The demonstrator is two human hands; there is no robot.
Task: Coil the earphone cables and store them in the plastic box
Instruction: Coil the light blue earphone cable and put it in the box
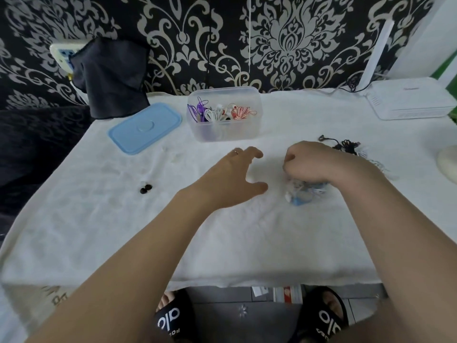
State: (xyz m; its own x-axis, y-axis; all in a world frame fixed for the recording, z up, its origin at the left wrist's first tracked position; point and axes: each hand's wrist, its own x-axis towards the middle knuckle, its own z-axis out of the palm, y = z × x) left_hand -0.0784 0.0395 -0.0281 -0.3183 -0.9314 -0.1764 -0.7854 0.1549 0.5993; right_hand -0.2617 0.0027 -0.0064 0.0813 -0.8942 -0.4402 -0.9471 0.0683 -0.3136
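Head view shows the right hand (310,162) with fingers curled down into a fist-like bunch over a small blue and white earphone bundle (300,193), which it seems to grip or press against the cloth (222,231); blur hides exactly which fingers hold the cable. The left hand (233,178) hovers just beside it, fingers spread and loosely bent, thumb out, holding nothing, a ring on one finger.

Behind the right wrist lies a black tangle (346,146) of cable with some pale cable next to it, both loose and uncoiled on the cloth. To the left of the left forearm sit two black buds (146,188), well apart from everything else.

Farther back stands the box (223,113), open, with purple, white and red-striped coils already inside it. Its blue lid (146,127) lies flat just to the left of the box. A dark cloth bag (111,78) is at the back left and a white router (410,101) at the back right.

By my reading the job is past halfway: several cables are stored, one is being bunched now, and the black tangle, the pale cable and perhaps the buds are left, then the lid
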